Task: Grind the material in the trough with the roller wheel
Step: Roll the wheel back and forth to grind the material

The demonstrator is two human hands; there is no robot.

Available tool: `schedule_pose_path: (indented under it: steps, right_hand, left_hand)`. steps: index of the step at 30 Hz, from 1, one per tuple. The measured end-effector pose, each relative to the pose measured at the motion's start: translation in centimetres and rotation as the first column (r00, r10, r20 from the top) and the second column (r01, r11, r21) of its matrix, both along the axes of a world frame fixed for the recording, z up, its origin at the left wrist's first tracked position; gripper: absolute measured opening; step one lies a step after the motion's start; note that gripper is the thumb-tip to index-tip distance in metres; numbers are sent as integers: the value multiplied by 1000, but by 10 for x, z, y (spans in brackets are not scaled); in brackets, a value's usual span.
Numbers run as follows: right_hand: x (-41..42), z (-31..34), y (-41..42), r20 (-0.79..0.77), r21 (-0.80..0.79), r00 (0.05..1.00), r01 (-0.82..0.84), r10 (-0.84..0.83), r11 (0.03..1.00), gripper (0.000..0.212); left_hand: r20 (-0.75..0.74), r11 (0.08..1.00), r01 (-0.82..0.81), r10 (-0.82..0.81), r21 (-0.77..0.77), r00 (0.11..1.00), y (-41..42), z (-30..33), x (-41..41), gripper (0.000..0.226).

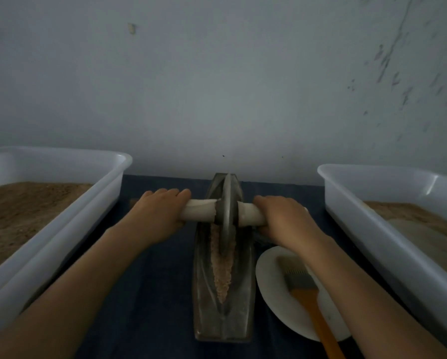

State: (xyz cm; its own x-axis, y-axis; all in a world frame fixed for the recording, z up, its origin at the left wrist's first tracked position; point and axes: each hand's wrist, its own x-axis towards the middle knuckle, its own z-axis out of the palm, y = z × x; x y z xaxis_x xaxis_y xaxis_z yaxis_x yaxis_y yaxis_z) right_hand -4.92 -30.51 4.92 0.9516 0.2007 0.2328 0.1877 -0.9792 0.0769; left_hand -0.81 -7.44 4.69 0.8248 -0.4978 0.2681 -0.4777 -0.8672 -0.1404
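Gripping the pale wooden axle (200,212) on either side of the roller wheel (226,203), the left hand (160,211) and right hand (282,216) hold the disc in the metal trough (204,294), at the middle of the desk's far edge. Coarse tan material (221,270) lines the groove. Likely heavy and rigid, the wheel is best steered by both axle ends.
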Motion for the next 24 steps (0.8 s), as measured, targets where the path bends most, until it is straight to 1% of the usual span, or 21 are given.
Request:
schedule_pose_path:
  steps: [3,6,7,8,9,11,14,17,18,20,22,24]
  right_hand:
    - [-15,19,7,-238,-33,971,4,-12,999,27]
    - [-33,32,11,-370,-73,929,-40,10,997,29]
    - [-39,37,12,-407,-69,913,-48,15,996,27]
    - [-44,40,12,-439,-57,898,-53,22,997,24]
    - [-48,43,13,-461,-41,887,-62,36,997,22]
    - [-52,46,13,-481,-21,874,-81,61,997,19]
    - [-49,44,13,-469,4,880,-82,75,997,17]
    - [-36,35,11,-365,-6,930,-59,53,998,23]
    - [-31,30,9,-304,2,952,-46,44,999,23]
    - [-19,19,6,-168,13,985,-26,28,1000,16]
    - [-6,7,3,-23,11,1000,-8,9,1000,14]
    - [2,-5,-1,109,18,994,3,-5,1000,16]
  left_hand:
    - [-236,996,25,-5,84,972,2,15,-10,32]
    - [-424,988,76,-11,137,906,4,32,-25,35]
    - [-475,987,99,-25,130,880,6,36,-29,31]
    - [-517,985,126,-49,115,854,9,40,-31,24]
    - [-552,983,152,-72,101,830,11,42,-34,22]
    - [-597,980,178,-93,86,797,14,46,-36,24]
    - [-621,985,164,-99,48,778,16,43,-33,23]
    - [-579,994,110,-77,21,812,12,34,-25,26]
    - [-544,996,93,-72,12,836,10,30,-21,27]
    - [-443,998,58,-54,-4,895,8,21,-14,28]
    - [-259,1000,27,-25,4,966,6,13,-6,28]
    - [-18,1000,-4,4,-5,1000,3,2,-1,29]
